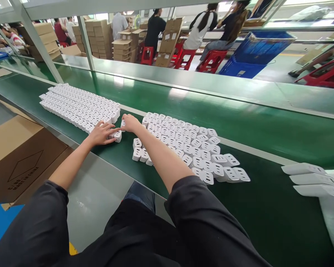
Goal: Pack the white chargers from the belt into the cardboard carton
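1. The left hand lies over the right end of the left bunch of chargers. Its fingers are spread and touch the chargers there. I cannot tell if it grips one.
2. The right hand pinches one white charger in its fingertips, just beside the left hand.
3. That charger is in the gap between the two bunches, between the near edge of the green table and the pale strip.
4. The left bunch sits in tight, long rows toward the table's left end.
5. The right bunch of chargers is looser, and some at its right end lean over. The right arm reaches across it.
6. More white pieces lie farther toward the table's right end.
7. A big cardboard box is beside the near edge, on the left.
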Demonstrator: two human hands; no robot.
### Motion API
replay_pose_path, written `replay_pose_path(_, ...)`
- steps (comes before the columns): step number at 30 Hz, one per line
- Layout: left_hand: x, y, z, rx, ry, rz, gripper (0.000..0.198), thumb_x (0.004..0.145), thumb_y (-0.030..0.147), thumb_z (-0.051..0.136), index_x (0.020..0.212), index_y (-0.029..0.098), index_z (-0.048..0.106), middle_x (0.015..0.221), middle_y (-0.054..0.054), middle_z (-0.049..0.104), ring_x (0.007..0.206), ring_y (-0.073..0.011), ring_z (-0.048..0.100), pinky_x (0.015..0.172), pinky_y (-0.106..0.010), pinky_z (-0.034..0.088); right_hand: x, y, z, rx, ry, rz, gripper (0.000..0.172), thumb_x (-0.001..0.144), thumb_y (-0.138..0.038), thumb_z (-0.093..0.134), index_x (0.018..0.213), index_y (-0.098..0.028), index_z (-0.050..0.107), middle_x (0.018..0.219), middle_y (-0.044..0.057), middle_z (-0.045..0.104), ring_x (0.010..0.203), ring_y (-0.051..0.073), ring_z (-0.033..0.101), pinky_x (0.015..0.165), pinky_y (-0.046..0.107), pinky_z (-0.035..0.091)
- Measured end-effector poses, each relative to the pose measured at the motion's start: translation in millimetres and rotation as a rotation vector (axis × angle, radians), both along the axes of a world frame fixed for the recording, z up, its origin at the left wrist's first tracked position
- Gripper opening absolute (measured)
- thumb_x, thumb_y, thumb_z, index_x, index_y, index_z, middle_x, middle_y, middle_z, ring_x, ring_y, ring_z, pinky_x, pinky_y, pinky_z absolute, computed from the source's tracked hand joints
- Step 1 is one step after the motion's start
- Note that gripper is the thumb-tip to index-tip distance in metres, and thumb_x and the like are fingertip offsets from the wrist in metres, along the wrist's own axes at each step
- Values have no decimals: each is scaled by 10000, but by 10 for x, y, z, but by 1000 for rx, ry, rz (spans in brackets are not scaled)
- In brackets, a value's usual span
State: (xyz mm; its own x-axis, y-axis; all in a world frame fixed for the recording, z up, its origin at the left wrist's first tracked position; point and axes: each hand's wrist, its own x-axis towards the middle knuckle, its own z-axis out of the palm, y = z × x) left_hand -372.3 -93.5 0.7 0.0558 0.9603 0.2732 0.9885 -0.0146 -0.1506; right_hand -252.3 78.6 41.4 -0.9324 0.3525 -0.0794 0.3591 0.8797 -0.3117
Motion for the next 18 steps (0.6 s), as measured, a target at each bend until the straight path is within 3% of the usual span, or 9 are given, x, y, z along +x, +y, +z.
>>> replay_pose_path(4, 62, -52, 21, -2, -42, 31, 514, 913, 510, 477, 1367, 283, 559, 1281, -114, 628, 1197, -305, 544, 1042, -481, 299, -55, -14, -27, -75, -31, 65, 525, 875, -268, 655, 1325, -71, 470, 1346, 195, 529, 1208, 274, 530, 967, 320, 437)
replay_pose_path(8, 136, -59, 18, 8, -85, 78, 532, 877, 541, 543, 1332, 269, 585, 1283, -129, 624, 1207, -322, 533, 1054, -497, 299, 56, 114, 81, -126, -15, 120, 597, 893, -266, 613, 1421, -88, 398, 1327, 157, 571, 1211, 263, 528, 972, 325, 417)
replay_pose_path(13, 193, 37, -14, 42, -40, 77, 482, 888, 553, 539, 1259, 258, 625, 1329, -136, 593, 1242, -324, 504, 1034, -478, 307, 273, 172, 237, -79, -59, 190, 452, 854, -299, 645, 1275, -169, 545, 1246, 91, 630, 1107, 248, 588, 905, 318, 417)
replay_pose_path(18, 237, 125, -97, 106, -71, 141, 452, 900, 519, 547, 1243, 234, 618, 1307, -158, 599, 1217, -328, 522, 1004, -477, 333, 336, -24, 214, 68, -160, 242, 469, 830, -436, 669, 1198, -165, 565, 1115, 114, 688, 1073, 295, 609, 971, 425, 350)
